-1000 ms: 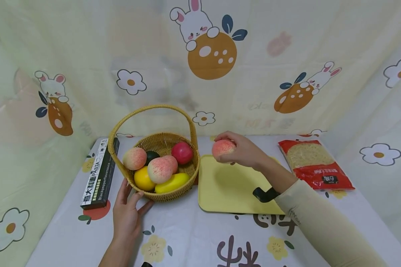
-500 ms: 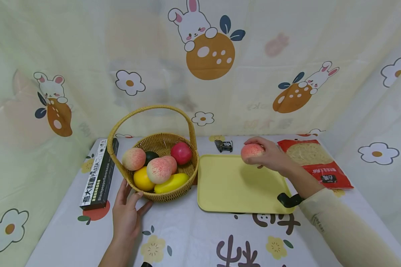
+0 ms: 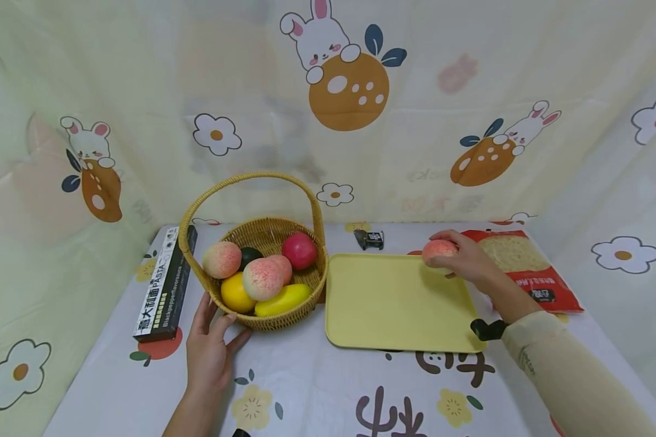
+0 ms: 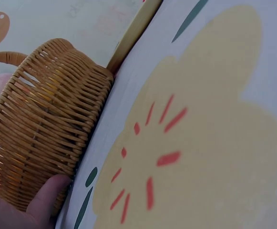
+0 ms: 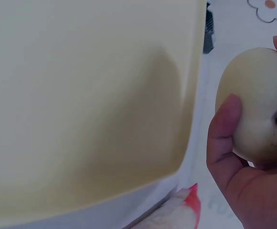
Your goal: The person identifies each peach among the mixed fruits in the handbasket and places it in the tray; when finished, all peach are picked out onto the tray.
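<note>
My right hand (image 3: 467, 258) holds a peach (image 3: 438, 250) above the far right corner of the yellow tray (image 3: 382, 303). In the right wrist view, the thumb presses the pale side of the peach (image 5: 255, 90), near its dark stem hollow. My left hand (image 3: 210, 352) rests against the lower front left of the wicker basket (image 3: 284, 320), fingers spread along its side. The left wrist view shows the thumb against the basket's weave (image 4: 43, 119). In the basket lie several peaches (image 3: 263, 279), an orange (image 3: 236, 294), a yellow fruit (image 3: 283, 300), a dark red fruit (image 3: 299, 250) and a dark green one (image 3: 249, 257).
A black and white pasta box (image 3: 166, 285) lies left of the basket. A red bag of pale dry food (image 3: 536, 273) lies right of the tray, partly behind my right arm. Behind the tray is a small black packet (image 3: 369, 239). A patterned curtain (image 3: 240, 91) closes the back.
My right hand has carried the peach rightward across the tray to its far right corner, uncovering the small black packet. The left hand has stayed at the basket.
</note>
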Demonstrator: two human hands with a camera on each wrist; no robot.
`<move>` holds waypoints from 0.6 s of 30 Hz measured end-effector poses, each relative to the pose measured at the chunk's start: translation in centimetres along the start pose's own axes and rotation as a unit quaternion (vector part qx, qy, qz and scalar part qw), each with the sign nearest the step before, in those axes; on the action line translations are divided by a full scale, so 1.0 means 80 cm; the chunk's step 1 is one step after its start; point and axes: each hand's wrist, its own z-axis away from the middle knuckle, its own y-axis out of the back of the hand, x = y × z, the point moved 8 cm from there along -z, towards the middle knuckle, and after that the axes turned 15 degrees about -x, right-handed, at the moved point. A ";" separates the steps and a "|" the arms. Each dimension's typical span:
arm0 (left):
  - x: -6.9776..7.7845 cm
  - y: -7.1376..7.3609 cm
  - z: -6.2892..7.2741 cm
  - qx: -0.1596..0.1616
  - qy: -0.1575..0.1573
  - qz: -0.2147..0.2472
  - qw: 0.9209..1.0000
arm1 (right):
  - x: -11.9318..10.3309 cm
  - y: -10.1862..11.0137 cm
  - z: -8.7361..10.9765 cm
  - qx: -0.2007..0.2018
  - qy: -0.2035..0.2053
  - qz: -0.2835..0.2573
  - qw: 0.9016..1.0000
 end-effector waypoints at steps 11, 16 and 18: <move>-0.001 0.001 0.001 0.001 0.002 -0.002 1.000 | 0.027 -0.008 -0.008 -0.001 -0.036 0.026 0.999; -0.002 0.002 0.000 0.001 -0.001 0.001 1.000 | 0.033 -0.015 -0.014 0.008 -0.023 0.065 0.998; -0.003 0.003 -0.001 0.001 -0.002 0.000 1.000 | 0.036 -0.017 -0.015 0.013 -0.022 0.073 0.997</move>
